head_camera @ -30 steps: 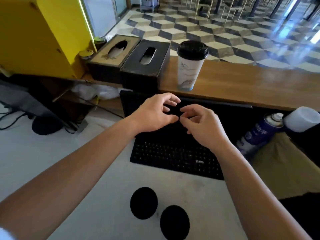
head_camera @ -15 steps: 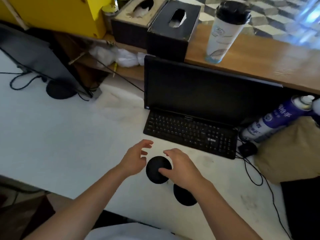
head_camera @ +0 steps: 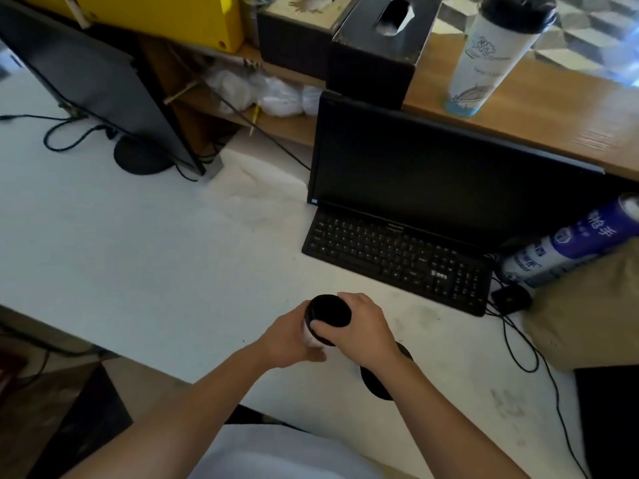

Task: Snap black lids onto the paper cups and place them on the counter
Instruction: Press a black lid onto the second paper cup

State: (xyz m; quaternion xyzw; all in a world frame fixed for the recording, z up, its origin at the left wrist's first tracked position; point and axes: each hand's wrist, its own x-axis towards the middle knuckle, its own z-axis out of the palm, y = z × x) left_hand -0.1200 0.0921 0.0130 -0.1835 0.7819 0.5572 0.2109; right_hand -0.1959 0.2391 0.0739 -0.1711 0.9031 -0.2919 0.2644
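A white paper cup with a black lid (head_camera: pixel 329 314) is held between both hands just above the white desk (head_camera: pixel 145 257). My left hand (head_camera: pixel 288 340) wraps the cup's white side from the left. My right hand (head_camera: pixel 366 328) grips the lid's rim from the right. Most of the cup's body is hidden by my fingers. A second black lid (head_camera: pixel 378 382) lies on the desk close to me, partly covered by my right forearm. Another lidded paper cup (head_camera: pixel 494 60) stands upright on the wooden counter (head_camera: pixel 567 108) at the back right.
A black monitor (head_camera: pixel 442 181) and keyboard (head_camera: pixel 397 257) sit right behind my hands. Beside the keyboard on the right lies a blue spray can (head_camera: pixel 570 243) with cables. Two tissue boxes (head_camera: pixel 377 46) stand on the counter. A second monitor (head_camera: pixel 96 88) stands at the left.
My hands dropped from in front of the monitor to the black lids near me and closed on one. It now sits raised between both hands, with white cup showing under it.
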